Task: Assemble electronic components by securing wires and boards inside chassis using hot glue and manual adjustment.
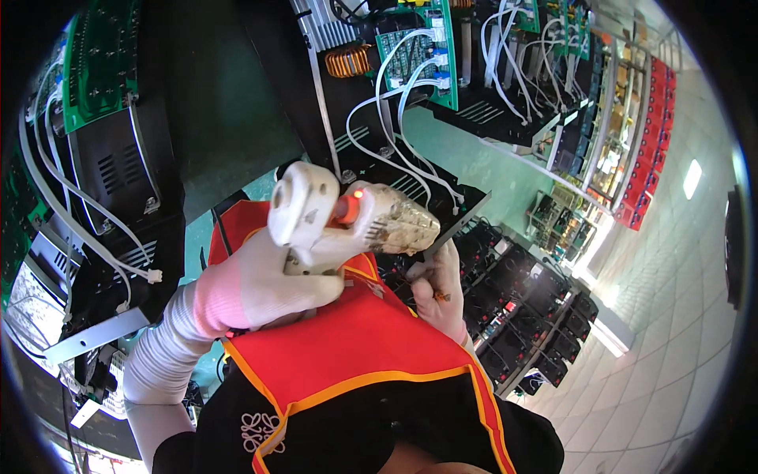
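Note:
A white hot glue gun [316, 221] with a lit red switch is in my left hand [276, 280], which wears a white glove with a pink cuff. Its stained, crusted front end points right; my fingers hide much of its handle. On the far side of the gun lies a black slotted metal panel [367, 170], with white cables [384, 118] crossing it and their plugs hanging near its right edge. My right hand [442, 292], in a white glove, has its fingers curled close to that edge, just beyond the gun's tip. What it pinches, if anything, cannot be made out.
Green circuit boards [407, 59], a copper-wound coil [347, 61] and a finned heat sink [330, 24] stand at the back. More boards [103, 63] and loose white cables are at left. Black units [513, 296] fill a rack at right, before red bins [654, 146].

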{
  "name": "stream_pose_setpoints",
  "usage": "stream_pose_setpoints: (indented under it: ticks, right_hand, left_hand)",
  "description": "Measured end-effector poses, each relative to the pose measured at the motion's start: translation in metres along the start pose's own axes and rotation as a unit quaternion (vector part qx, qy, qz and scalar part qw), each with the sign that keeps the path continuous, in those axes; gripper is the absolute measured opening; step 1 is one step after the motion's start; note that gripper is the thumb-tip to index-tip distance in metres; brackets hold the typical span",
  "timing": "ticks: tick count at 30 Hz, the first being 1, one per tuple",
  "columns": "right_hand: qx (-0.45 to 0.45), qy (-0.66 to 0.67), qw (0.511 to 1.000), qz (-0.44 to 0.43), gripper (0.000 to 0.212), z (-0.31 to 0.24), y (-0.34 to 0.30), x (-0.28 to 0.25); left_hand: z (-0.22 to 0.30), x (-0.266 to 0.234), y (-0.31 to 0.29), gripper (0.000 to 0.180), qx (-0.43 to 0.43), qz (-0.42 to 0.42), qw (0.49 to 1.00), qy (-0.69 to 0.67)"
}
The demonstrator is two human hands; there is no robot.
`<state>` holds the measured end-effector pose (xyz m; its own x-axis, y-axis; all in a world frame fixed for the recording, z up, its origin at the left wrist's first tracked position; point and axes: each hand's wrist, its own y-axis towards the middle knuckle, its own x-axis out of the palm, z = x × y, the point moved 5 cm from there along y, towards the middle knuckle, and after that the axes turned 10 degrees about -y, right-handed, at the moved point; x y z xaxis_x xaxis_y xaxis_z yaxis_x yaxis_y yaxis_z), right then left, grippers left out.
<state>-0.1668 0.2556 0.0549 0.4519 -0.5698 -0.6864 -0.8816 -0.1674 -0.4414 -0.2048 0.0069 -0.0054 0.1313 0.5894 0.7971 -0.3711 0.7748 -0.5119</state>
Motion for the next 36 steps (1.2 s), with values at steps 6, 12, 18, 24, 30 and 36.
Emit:
stream_pose_setpoints:
  ticks: [6, 12, 18, 24, 30, 36]
  right_hand:
    - [-0.005, -0.031, 0.999, -0.008, 0.075, -0.007, -0.004, -0.005]
    - [0.021, -0.009, 0.999, -0.027, 0.082, -0.003, -0.006, -0.007]
    - [0.07, 0.01, 0.996, -0.047, 0.089, -0.007, -0.005, -0.008]
    - [0.117, 0.065, 0.99, -0.036, 0.086, -0.002, -0.006, -0.01]
    - [0.006, -0.012, 0.999, -0.033, 0.069, -0.003, -0.002, -0.01]
    - [-0.023, -0.025, 0.999, 0.007, 0.054, -0.01, -0.001, -0.011]
  left_hand:
    - [-0.02, -0.011, -0.007, 0.037, -0.081, 0.001, 0.996, -0.047]
    - [-0.029, -0.018, -0.009, 0.036, -0.006, -0.011, 0.996, -0.091]
    - [-0.042, -0.03, -0.01, 0.033, -0.066, 0.008, 0.992, -0.103]
    - [-0.047, -0.024, -0.008, 0.03, -0.036, 0.01, 0.993, -0.111]
    - [-0.056, -0.022, -0.008, 0.038, 0.166, -0.023, 0.982, -0.087]
    - [-0.036, -0.014, -0.008, 0.037, 0.177, -0.013, 0.984, -0.02]
